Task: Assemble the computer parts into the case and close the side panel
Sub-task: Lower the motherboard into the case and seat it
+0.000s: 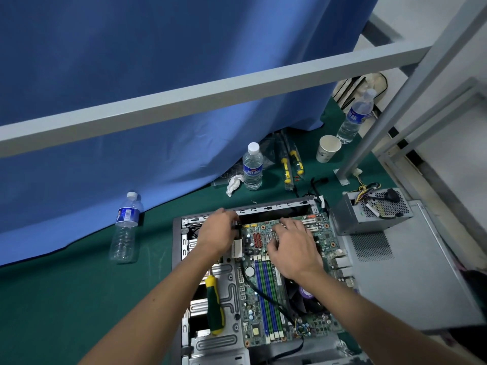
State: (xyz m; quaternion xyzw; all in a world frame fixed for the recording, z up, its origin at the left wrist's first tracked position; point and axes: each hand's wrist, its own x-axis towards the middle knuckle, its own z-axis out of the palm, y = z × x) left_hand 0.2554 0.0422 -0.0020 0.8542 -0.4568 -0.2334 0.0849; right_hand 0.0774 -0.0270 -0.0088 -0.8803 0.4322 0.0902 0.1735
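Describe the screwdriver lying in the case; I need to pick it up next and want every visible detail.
The screwdriver has a thick green handle with yellow ends, plastic or rubber by its look. It lies loose on the metal drive bay inside the case, left of the motherboard, handle running near to far. Its shaft is barely seen beside the left forearm. Neither hand holds it.

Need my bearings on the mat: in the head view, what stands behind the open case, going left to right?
Lying water bottle → crumpled tissue → upright water bottle → yellow-handled screwdrivers → paper cup → far water bottle.

Screwdriver [214,304] in case [184,262] — motherboard [266,299] right.
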